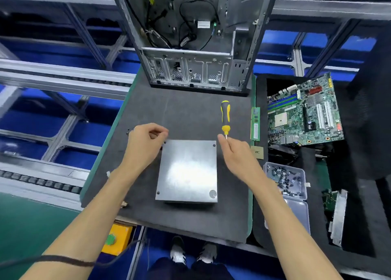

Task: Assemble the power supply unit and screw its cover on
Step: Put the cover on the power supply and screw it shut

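The power supply unit (187, 170) lies flat on the dark mat, its plain metal cover facing up with small dark screw holes near its corners. My left hand (146, 142) hovers at the unit's far left corner with its fingers curled together; whether they pinch a screw I cannot tell. My right hand (234, 152) is beside the far right corner and pinches the metal shaft of a yellow-and-black screwdriver (225, 116), whose handle points away from me.
An open computer case (196, 47) stands at the back of the mat (148, 110). To the right lie a RAM stick (255, 124), a motherboard (304, 112), and a clear box of screws (284, 180). A yellow box with a green button (116, 238) sits below the mat's near edge.
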